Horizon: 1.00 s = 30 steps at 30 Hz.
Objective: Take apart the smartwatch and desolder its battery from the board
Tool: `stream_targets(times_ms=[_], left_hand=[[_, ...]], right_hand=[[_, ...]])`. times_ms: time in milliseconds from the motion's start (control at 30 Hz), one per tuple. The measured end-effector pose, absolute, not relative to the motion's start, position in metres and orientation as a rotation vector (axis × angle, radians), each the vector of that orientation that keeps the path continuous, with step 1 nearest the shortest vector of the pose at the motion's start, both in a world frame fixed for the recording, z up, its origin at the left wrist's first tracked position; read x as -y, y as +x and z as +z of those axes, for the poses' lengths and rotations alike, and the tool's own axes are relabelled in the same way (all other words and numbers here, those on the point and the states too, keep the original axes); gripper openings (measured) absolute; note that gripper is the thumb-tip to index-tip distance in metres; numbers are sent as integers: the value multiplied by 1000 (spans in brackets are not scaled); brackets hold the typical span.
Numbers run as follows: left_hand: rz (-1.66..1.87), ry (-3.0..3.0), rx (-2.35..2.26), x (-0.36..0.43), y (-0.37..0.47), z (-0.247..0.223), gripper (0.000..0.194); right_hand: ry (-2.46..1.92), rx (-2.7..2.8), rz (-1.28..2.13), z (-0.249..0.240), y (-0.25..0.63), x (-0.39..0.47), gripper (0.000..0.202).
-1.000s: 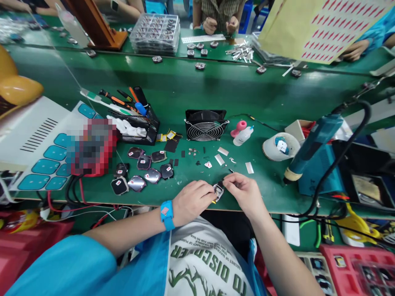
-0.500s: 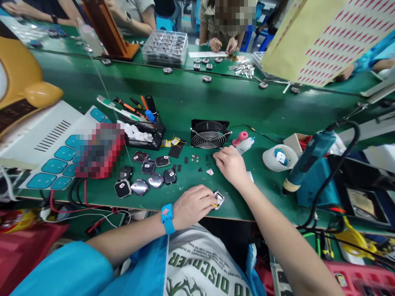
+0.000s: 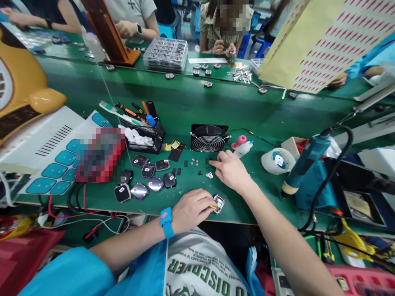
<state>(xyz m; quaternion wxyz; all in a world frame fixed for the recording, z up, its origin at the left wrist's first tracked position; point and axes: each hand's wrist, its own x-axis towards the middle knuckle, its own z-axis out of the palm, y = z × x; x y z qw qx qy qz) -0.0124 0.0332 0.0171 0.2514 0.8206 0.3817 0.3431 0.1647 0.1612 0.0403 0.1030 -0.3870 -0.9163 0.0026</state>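
Note:
My left hand [image 3: 194, 206] is closed at the table's front edge, fingertips pinching a thin yellow piece [image 3: 212, 206]. That piece meets the side of an open watch case [image 3: 219, 204] with a pale rim and small parts inside. My right hand [image 3: 232, 170] lies over the table with its index finger stretched toward a small dark strip [image 3: 211, 161]; whether it touches the strip is unclear. A small white-and-red part [image 3: 209, 175] lies beside this hand. Several dark watch pieces [image 3: 154, 183] with red-and-white labels sit to the left.
A black fan [image 3: 210, 139] stands beyond my hands, with a clear bottle [image 3: 243, 149] to its right. A white tub [image 3: 277, 160] and a hanging teal screwdriver [image 3: 305, 162] are at right. A tool holder [image 3: 148, 137] and red meter [image 3: 103, 154] stand at left.
My right index finger has reached out from the closed fingers toward the dark strip. My left hand stays with the yellow piece by the case. A co-worker opposite has raised both hands.

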Motion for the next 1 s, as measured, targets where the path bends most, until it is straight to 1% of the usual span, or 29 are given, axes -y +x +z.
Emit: stream_targets(times_ms=[67,200,333,433,500,600,700,733,800,867,967,1000], left_hand=[[936,2233,-1038,-34,-12,19,14],[938,2210,-1078,-33,-13,23,14],[937,2089,-1168,-29,-15,27,16],[904,2014,-1229,-25,-17,29,15],[872,2011,-1276,-24,-19,30,15],[794,2061,-1337,-25,-22,32,12],[732,2142,-1315,-28,-26,33,4],[719,2172,-1288,-29,-28,33,9],[675,2225,-1253,-32,-29,32,15],[611,2255,-1273,-33,-28,30,12],[536,2268,-1330,-33,-24,29,7],[534,2268,-1338,-33,-23,29,8]], right_hand=[[-1192,2677,-17,45,163,-156,33],[-1306,2572,-5,54,168,-132,26],[-1247,2395,243,51,182,-88,22],[-1213,2286,469,40,189,-51,14],[-1239,2249,524,32,192,-34,10],[-1293,2189,471,24,200,-20,8],[-1359,2113,379,23,214,-18,5],[-1377,2093,361,23,218,-19,3],[-1401,2080,342,25,227,-21,5],[-1420,2090,298,27,236,-23,6],[-1516,2104,135,25,250,-29,3],[-1564,2107,82,24,254,-31,7]])
